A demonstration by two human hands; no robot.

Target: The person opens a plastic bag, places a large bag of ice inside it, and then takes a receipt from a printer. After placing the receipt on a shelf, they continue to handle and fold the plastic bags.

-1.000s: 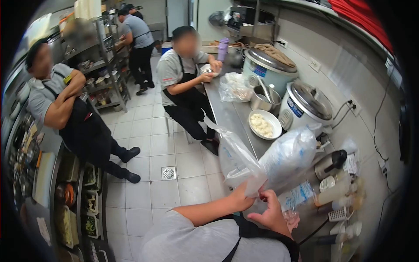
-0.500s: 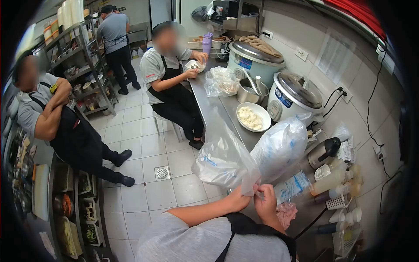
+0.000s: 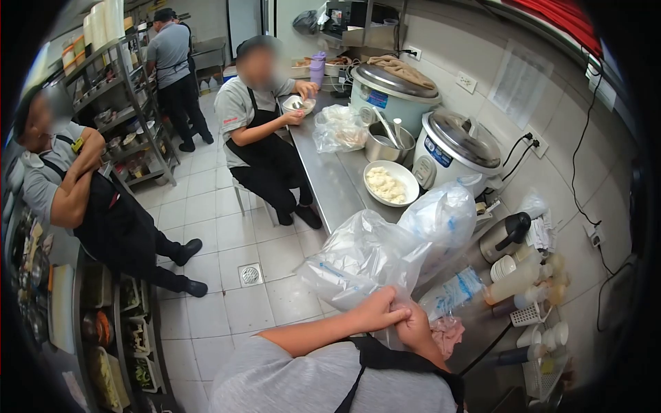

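In the head view, my left hand [image 3: 377,310] and my right hand [image 3: 415,326] are close together at the gathered end of a clear plastic bag [image 3: 354,265]. Both are closed on its film. The bag spreads out puffed up beyond my hands, over the table edge and the floor. Touching its right side is another plastic bag [image 3: 441,217] with blue print, standing full on the table. A flat plastic pack with blue print [image 3: 454,292] lies right of my hands, and a pink cloth [image 3: 447,337] is beside my right wrist.
On the steel table [image 3: 323,175] stand a white bowl of pale food [image 3: 391,184], a metal pot [image 3: 387,146], two rice cookers [image 3: 460,148] and a kettle [image 3: 505,237]. A seated co-worker [image 3: 258,131] holds a small bowl; another person [image 3: 96,193] stands left with arms folded. Shelves line the left.
My hands have come together, the left moving slightly right and the right dropping lower. The bag's upright part has sunk and the bag now looks rounder. The view has shifted a little.
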